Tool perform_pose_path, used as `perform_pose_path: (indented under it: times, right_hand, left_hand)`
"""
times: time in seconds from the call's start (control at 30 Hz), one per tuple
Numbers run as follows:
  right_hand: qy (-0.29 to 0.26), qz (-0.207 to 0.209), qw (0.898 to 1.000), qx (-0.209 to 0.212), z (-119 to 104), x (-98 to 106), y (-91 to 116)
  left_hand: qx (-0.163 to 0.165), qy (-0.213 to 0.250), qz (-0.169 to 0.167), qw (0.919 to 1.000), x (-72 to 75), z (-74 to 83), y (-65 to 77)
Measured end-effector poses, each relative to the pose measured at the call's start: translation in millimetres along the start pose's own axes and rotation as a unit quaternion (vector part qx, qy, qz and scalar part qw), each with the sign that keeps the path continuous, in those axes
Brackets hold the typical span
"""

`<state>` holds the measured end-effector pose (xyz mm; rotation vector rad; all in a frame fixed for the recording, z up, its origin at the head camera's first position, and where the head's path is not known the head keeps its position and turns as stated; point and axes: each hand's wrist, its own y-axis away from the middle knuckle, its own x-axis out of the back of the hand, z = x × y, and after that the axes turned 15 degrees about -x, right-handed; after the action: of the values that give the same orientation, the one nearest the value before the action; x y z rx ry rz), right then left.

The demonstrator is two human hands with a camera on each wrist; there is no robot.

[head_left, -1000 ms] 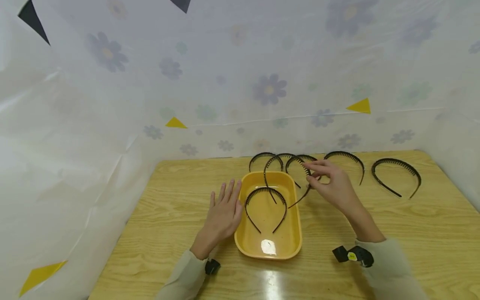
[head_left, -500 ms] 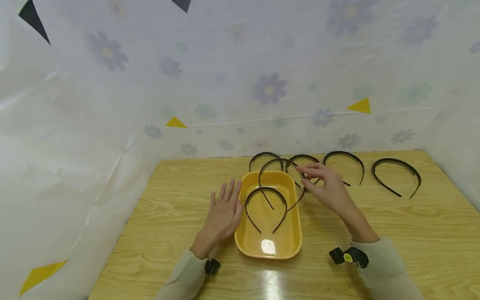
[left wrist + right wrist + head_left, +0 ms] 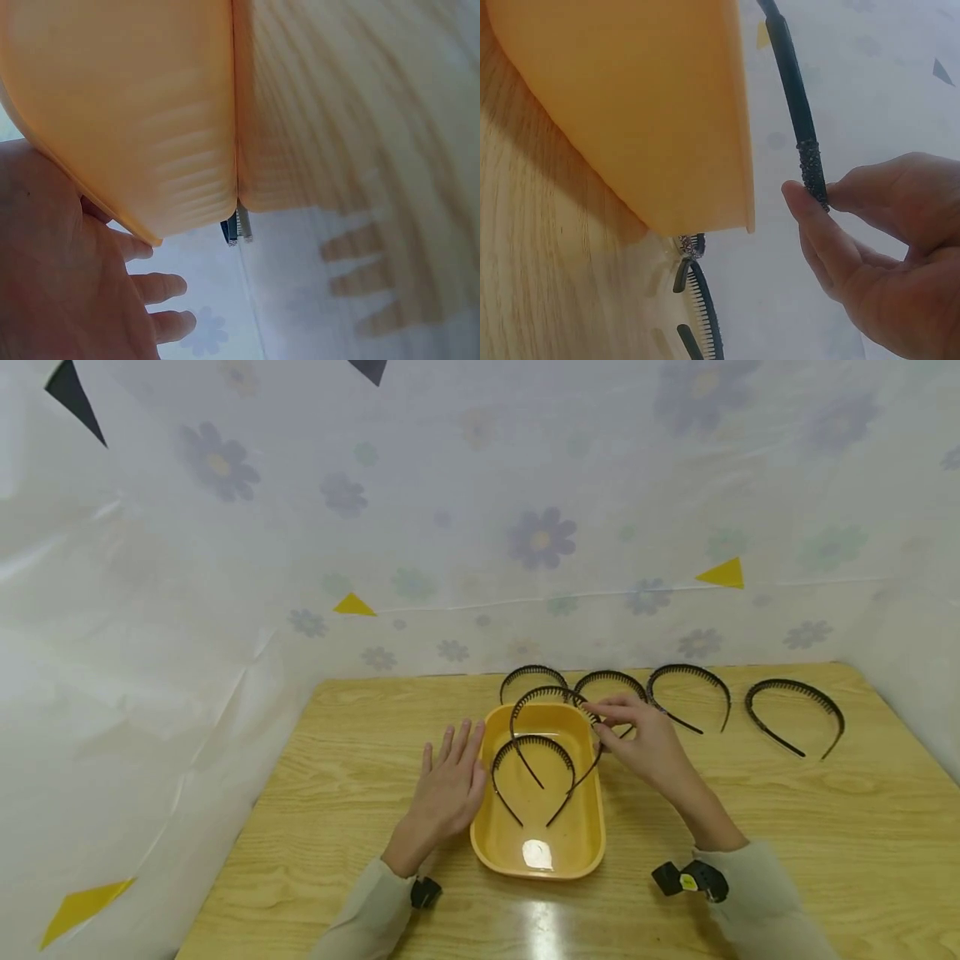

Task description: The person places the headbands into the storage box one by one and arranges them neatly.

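Observation:
My right hand [image 3: 648,743] pinches one side of a black toothed headband [image 3: 793,82] between thumb and fingers. That headband is raised over the yellow tray [image 3: 491,850], arch pointing away and both ends hanging inside the rim. A second black headband [image 3: 534,738] lies in the tray, with its two ends toward me. My left hand [image 3: 442,789] rests against the tray's left side, fingers straight; in the left wrist view its fingers [image 3: 161,286] reach along the rim. A sparkly, beaded stretch shows on the held headband near the right fingertips.
Behind the tray, along the table's back, stand several more black headbands: one at the left [image 3: 534,668], another [image 3: 609,675] partly hidden by the right hand, a third [image 3: 686,668], and one far right [image 3: 795,683]. A flower-patterned white sheet [image 3: 450,543] hangs behind the wooden table [image 3: 337,777].
My right hand has moved left and slightly toward me, carrying the headband lower and farther over the tray. The left hand and the tray have stayed in place.

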<state>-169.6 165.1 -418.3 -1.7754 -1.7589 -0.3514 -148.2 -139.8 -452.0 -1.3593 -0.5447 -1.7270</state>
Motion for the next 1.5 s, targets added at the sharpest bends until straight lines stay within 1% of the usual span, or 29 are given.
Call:
perform_pose_path:
  times: [0.2,0.27,0.4,0.63,0.83,1.0,1.3,1.5]
  right_hand:
    - [-0.014,-0.003,1.0,0.003,-0.3,-6.4,-0.2]
    - [-0.026,-0.01,1.0,-0.001,-1.7,-8.5,0.4]
    - [-0.03,-0.022,0.999,-0.01,-4.2,-13.4,2.2]
    - [0.014,-0.014,1.0,0.002,-6.3,-23.3,4.2]
    - [0.039,-0.013,0.999,0.018,-5.2,-34.2,4.6]
    - [0.064,-0.018,0.998,0.022,-4.5,-41.1,5.5]
    - [0.105,-0.017,0.994,0.037,-9.4,-45.8,7.2]
    - [0.134,-0.02,0.99,0.032,-10.9,-49.2,6.5]
  left_hand:
    - [-0.001,0.0,-0.003,1.0,0.5,1.1,0.5]
    - [-0.001,-0.002,-0.004,1.0,0.3,0.9,0.6]
    - [-0.002,-0.003,-0.002,1.0,-0.8,-0.2,0.7]
    - [-0.002,-0.007,-0.002,1.0,-0.7,0.3,1.3]
    - [-0.002,-0.006,-0.003,1.0,-2.2,-1.7,1.1]
    - [0.001,-0.008,-0.008,0.9999,-1.0,-1.7,1.0]
    - [-0.002,-0.004,-0.004,1.0,0.0,-1.6,-0.3]
    - [-0.002,-0.002,-0.003,1.0,-0.7,-2.2,0.3]
